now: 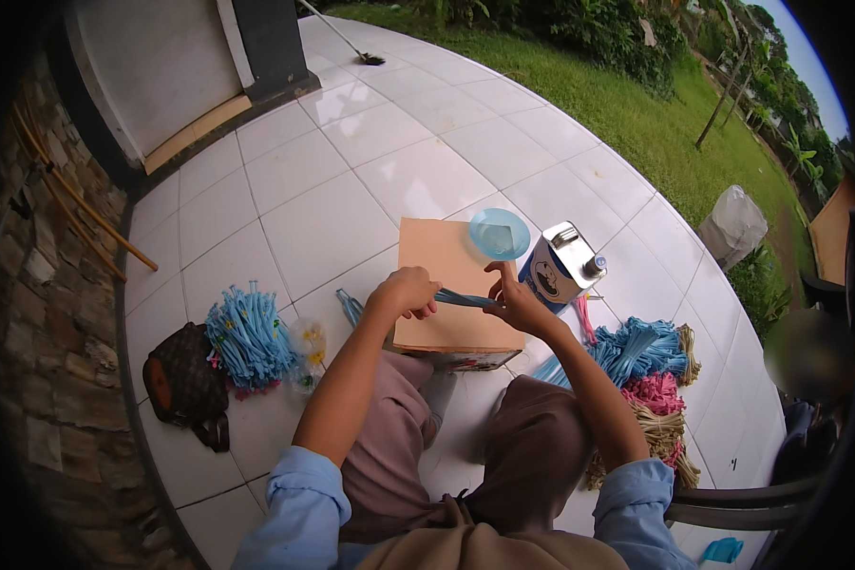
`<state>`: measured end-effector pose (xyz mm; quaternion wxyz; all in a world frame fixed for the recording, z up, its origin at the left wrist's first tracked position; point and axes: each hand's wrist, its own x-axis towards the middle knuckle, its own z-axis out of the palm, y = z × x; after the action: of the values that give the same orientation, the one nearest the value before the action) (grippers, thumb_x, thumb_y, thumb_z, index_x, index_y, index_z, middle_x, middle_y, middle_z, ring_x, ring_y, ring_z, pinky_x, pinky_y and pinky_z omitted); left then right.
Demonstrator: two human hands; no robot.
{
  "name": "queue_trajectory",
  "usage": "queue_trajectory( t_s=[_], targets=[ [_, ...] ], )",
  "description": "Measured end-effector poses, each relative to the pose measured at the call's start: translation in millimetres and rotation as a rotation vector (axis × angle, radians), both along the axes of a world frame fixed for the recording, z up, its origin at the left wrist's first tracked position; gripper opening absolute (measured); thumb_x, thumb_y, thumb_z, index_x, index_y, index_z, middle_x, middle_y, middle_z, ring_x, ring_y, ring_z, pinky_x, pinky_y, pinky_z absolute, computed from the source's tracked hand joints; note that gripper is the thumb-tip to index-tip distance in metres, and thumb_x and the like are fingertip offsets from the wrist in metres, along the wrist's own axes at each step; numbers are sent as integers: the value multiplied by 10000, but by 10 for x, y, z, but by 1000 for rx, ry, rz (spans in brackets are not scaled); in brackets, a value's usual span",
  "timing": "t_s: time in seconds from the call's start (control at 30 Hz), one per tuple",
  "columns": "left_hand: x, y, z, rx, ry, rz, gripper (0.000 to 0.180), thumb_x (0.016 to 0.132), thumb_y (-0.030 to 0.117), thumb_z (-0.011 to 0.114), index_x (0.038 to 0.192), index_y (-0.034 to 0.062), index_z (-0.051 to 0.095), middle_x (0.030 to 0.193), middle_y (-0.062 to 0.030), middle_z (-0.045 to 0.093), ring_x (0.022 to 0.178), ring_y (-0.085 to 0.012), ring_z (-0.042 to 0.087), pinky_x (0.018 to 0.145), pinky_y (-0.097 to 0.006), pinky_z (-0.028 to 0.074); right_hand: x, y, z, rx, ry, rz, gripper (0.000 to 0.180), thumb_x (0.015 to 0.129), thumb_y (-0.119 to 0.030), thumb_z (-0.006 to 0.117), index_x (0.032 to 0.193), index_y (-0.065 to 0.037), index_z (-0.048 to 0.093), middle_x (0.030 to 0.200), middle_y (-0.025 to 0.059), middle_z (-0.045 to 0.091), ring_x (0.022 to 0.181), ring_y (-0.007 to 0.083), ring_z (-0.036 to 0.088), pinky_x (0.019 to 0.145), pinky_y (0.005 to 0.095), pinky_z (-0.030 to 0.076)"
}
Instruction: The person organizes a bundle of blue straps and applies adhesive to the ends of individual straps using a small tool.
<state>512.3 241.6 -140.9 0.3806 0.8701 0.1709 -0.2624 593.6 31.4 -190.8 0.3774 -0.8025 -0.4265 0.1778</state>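
Observation:
A thin blue bundle of cord-like strands (462,298) stretches between my hands, above a cardboard box (437,252) with a plain tan top. My left hand (409,291) is closed around its left end. At the other end, my right hand (517,300) pinches it, with the index finger raised. A translucent blue bowl (499,234) sits at the box's far right corner, just beyond my right hand; what it holds is hard to make out. Beside it stands a rectangular metal can (562,266) with a blue and white side and a cap.
Blue strand bundles (250,334) lie left, next to a brown bag (184,374) and clear plastic packets (308,350). To the right are more blue bundles (639,350), pink ones (654,391) and tan ones (662,432). A stone wall (47,380) borders the white tiles.

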Motion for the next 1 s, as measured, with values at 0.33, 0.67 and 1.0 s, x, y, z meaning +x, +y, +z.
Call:
queue_trajectory(
  t_s=[0.33,0.67,1.0],
  targets=[
    [12,-613,329,-511,-675,131,386,844,340,614,913,-37,566,757,-105,637,695,-165,648,645,-261,516,-680,-63,880,434,-158,-518,674,716,27,690,1210,-40,236,903,142,538,743,212,601,632,296,484],
    [-204,-1212,427,-506,-885,189,238,971,185,364,1124,49,486,850,-49,508,661,-93,503,643,-270,541,-797,-381,926,905,409,-498,703,794,62,568,1274,-73,72,1015,180,535,867,201,587,782,309,495],
    [-101,-1155,486,-1070,-799,321,186,978,265,369,1039,98,422,693,-15,438,560,-90,476,528,-243,432,-568,-828,987,1257,660,-820,841,811,12,549,1332,-147,-92,1193,266,447,938,286,610,889,401,468]
  ],
)
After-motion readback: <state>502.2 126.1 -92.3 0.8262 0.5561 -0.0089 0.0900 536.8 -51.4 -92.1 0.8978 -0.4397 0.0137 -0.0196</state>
